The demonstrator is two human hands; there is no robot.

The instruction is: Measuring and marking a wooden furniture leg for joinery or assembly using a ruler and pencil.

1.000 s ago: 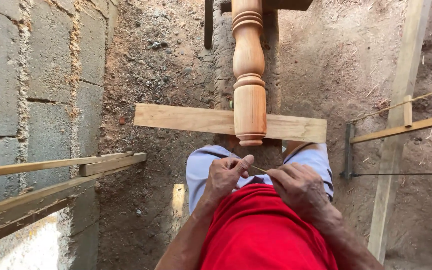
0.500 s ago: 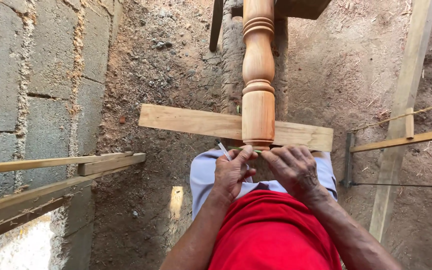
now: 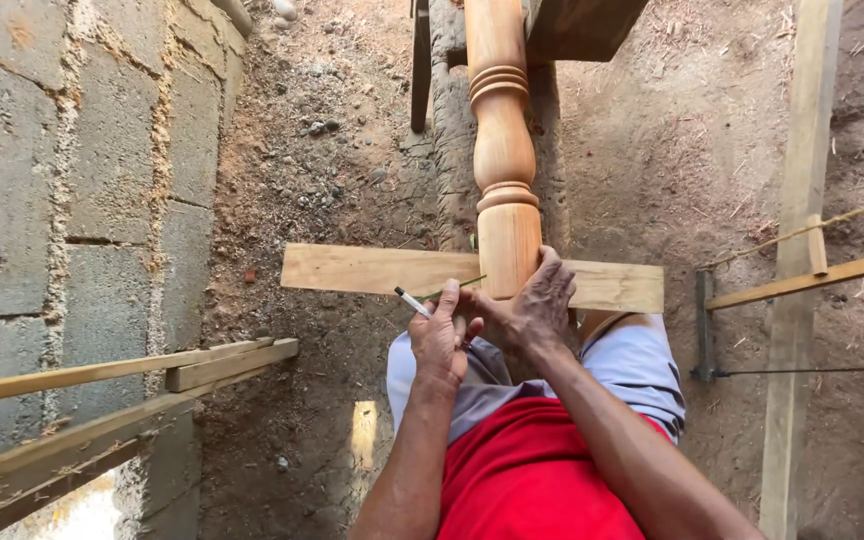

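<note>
Left hand [image 3: 442, 335] gripping a pen [image 3: 414, 302] just beside the turned wooden post [image 3: 504, 170] — right hand [image 3: 537, 305] wrapped round its square base, over a flat board [image 3: 372, 270] on dirt.

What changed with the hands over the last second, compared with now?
Both hands moved from the lap up to the turned wooden post. The right hand now grips its square base; the left hand brings a pen up beside it. The flat board stayed under the post.
</note>
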